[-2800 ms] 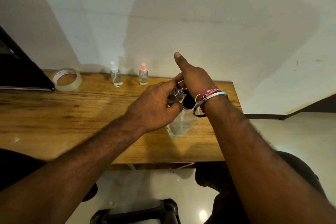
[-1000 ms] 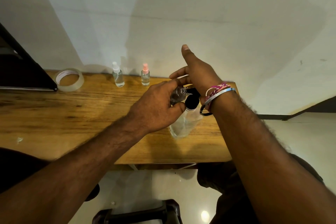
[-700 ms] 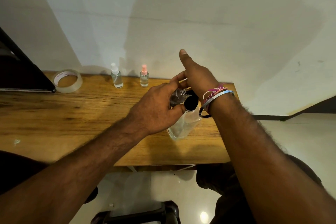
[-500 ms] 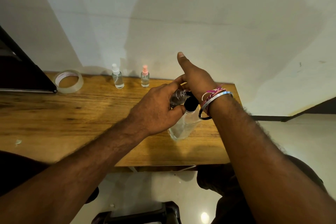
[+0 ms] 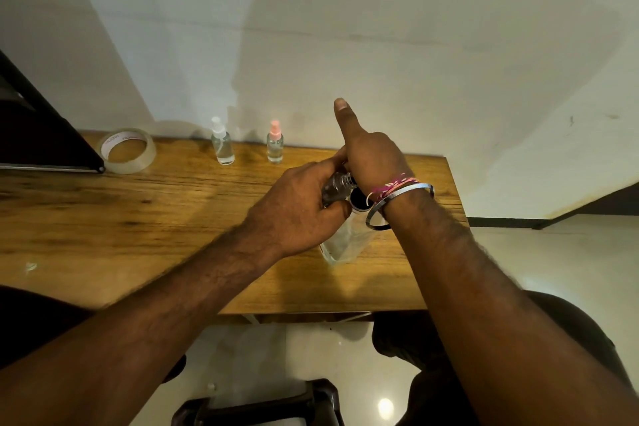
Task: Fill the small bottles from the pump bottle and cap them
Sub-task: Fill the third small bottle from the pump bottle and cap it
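Note:
My left hand [image 5: 297, 214] grips a small clear uncapped bottle [image 5: 337, 185], tilted with its neck toward the head of the pump bottle. The clear pump bottle [image 5: 345, 242] with its black collar stands on the wooden table [image 5: 138, 218] near the right end. My right hand [image 5: 370, 156] lies on top of the pump head, thumb pointing up; its fingers and the nozzle are hidden behind it. Two small filled bottles stand by the wall, one with a white spray cap [image 5: 223, 145] and one with a pink spray cap [image 5: 275, 145].
A roll of clear tape [image 5: 127, 150] lies at the back left, beside a dark slanted panel [image 5: 34, 135]. The table's right edge is just past the pump bottle. A dark stool [image 5: 259, 405] stands on the floor under the front edge.
My right hand rose off the pump head about a second ago and has come back down onto it. My left hand has kept the small bottle at the nozzle.

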